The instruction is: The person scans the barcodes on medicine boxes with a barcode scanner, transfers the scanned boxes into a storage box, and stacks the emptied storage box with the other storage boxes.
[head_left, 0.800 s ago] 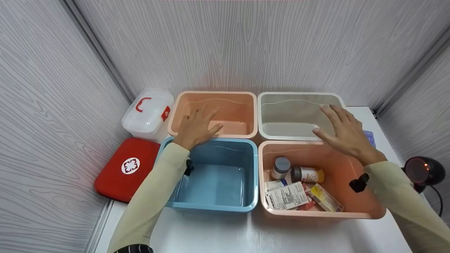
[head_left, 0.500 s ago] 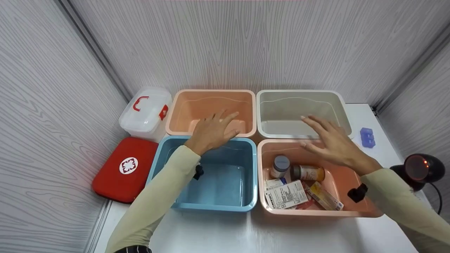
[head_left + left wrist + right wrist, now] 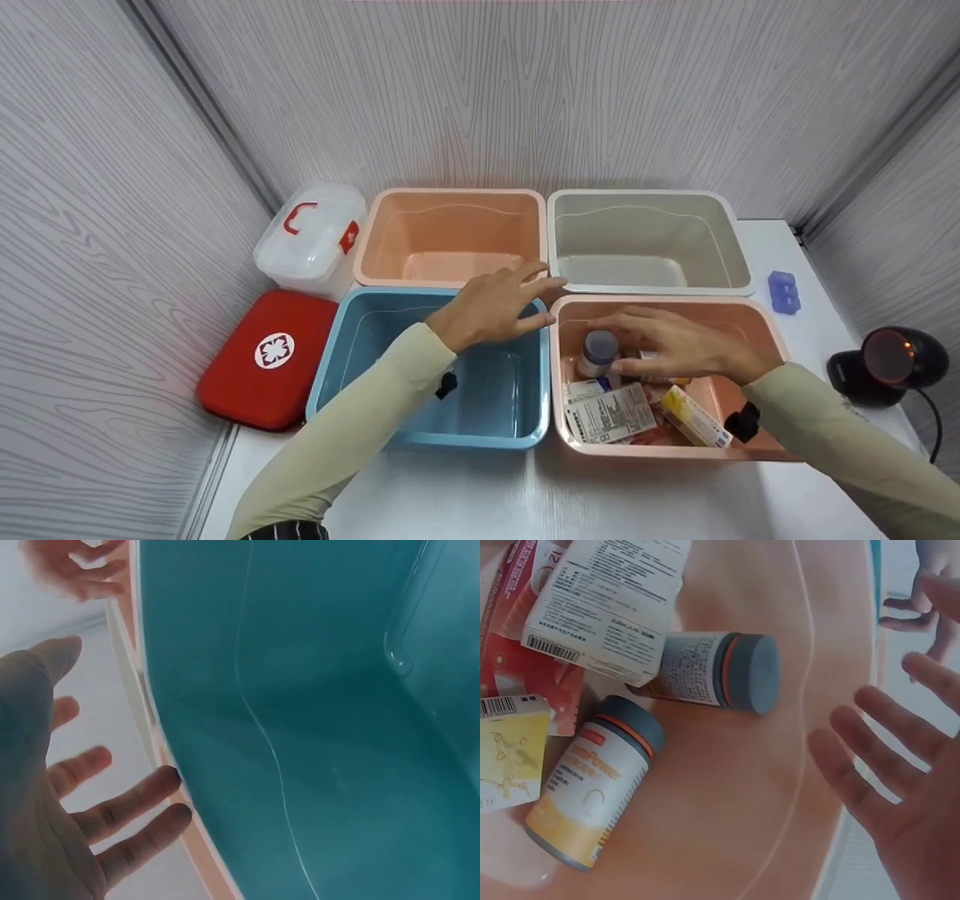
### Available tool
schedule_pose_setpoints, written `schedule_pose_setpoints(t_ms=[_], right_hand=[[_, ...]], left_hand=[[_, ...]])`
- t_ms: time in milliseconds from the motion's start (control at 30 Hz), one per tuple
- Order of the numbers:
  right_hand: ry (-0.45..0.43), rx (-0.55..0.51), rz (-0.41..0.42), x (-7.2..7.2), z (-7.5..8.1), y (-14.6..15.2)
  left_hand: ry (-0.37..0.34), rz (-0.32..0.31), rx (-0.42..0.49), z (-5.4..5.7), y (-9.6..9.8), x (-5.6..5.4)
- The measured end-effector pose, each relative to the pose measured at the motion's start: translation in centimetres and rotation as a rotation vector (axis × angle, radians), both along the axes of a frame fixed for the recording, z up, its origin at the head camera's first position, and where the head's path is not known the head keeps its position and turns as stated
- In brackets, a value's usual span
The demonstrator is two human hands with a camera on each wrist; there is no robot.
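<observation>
My left hand point(image 3: 491, 306) hovers over the blue bin point(image 3: 427, 441), fingers spread and pointing right, holding nothing. In the left wrist view the same hand point(image 3: 82, 802) shows separated fingers beside the bin's rim. My right hand point(image 3: 675, 341) reaches over the front orange bin point(image 3: 675, 452), its fingers extended above two grey-capped bottles. One upright bottle point(image 3: 600, 351) is near its thumb; the other bottle point(image 3: 592, 787), with a white and yellow label, is partly hidden under the hand in the head view. A white printed box point(image 3: 611, 416) and a yellow-and-white box point(image 3: 694, 418) lie nearer the front.
Behind stand another orange bin point(image 3: 457, 193) and a grey bin point(image 3: 645, 289). At left are a clear first-aid box point(image 3: 304, 244) and a red zip case point(image 3: 255, 382). A purple pill organizer point(image 3: 784, 292) and a black lamp-like device point(image 3: 904, 367) sit at right.
My left hand has moved right and toward me, from the rear orange bin to above the blue one. The right hand has come left and down over the bottles.
</observation>
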State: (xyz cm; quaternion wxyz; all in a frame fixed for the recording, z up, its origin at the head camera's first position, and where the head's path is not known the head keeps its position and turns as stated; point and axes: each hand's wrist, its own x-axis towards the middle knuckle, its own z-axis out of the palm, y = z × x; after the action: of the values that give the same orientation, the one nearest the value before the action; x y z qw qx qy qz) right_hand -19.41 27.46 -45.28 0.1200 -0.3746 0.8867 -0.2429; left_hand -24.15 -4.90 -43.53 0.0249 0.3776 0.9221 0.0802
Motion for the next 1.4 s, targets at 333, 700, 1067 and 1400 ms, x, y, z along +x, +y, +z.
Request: schedule_pose_setpoints(t_ms=[333, 700, 1067, 1400], right_hand=[[-0.028, 0.169, 0.050, -0.7, -2.4, -1.5], [0.207, 0.255, 0.058, -1.0, -3.2, -3.2], [0.169, 0.214, 0.112, -1.4, -3.8, -3.5], [0.039, 0.256, 0.123, -1.5, -3.7, -2.5]], left_hand=[[-0.013, -0.098, -0.096, -1.0, 0.9, 1.6], [-0.165, -0.165, 0.009, -2.4, 1.3, 2.0], [-0.183, -0.223, 0.035, -2.5, 1.7, 2.0], [-0.188, -0.173, 0.014, -2.4, 2.3, 2.3]])
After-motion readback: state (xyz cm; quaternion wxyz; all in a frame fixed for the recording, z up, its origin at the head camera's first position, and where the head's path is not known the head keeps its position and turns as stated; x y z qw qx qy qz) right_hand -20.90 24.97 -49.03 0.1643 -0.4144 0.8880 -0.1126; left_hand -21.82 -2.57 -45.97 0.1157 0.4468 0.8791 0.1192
